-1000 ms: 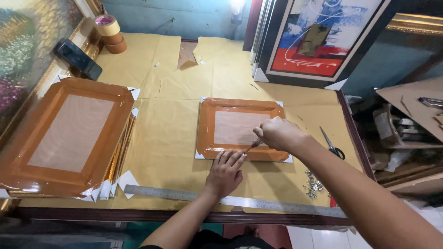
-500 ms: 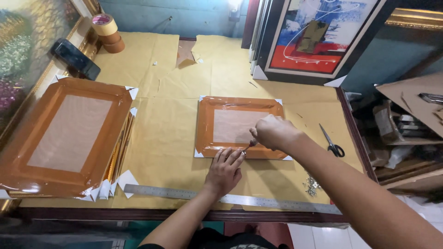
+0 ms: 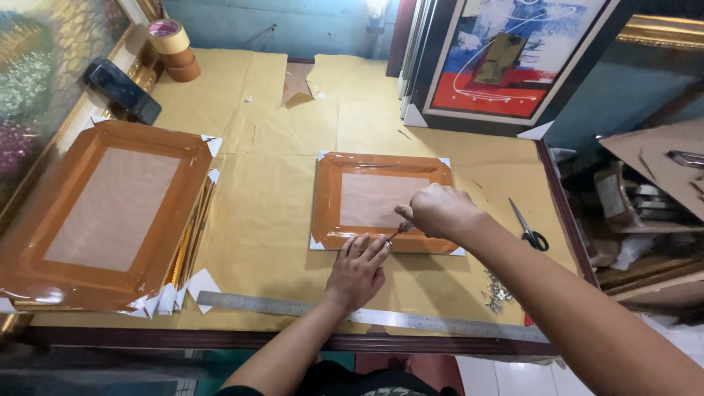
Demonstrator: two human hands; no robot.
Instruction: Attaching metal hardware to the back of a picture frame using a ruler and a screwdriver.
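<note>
Right hand [image 3: 438,211] is curled tight around a thin dark tool [image 3: 400,230], and the tip of the tool points down at the near edge of a small picture frame wrapped in shiny brown tape [image 3: 383,201]. What kind of tool it is I cannot tell, because most of it is hidden in the fist. Left hand [image 3: 358,268] lies flat and open, holding nothing, with its fingertips [image 3: 370,246] pressing on the frame's near edge, just beside the tool tip. The small frame lies face down in the middle of a table covered with tan paper [image 3: 257,227], and white paper corners stick out from under it. To the left lies a bigger frame wrapped in the same brown tape [image 3: 103,216]. A long grey metal ruler [image 3: 367,315] lies along the near edge of the table, under the left wrist. Black-handled scissors [image 3: 528,227] lie to the right of the small frame, and a little pile of small silver metal bits [image 3: 497,292] sits near them. Rolls of tan tape [image 3: 174,45] are stacked at the far left corner.
</note>
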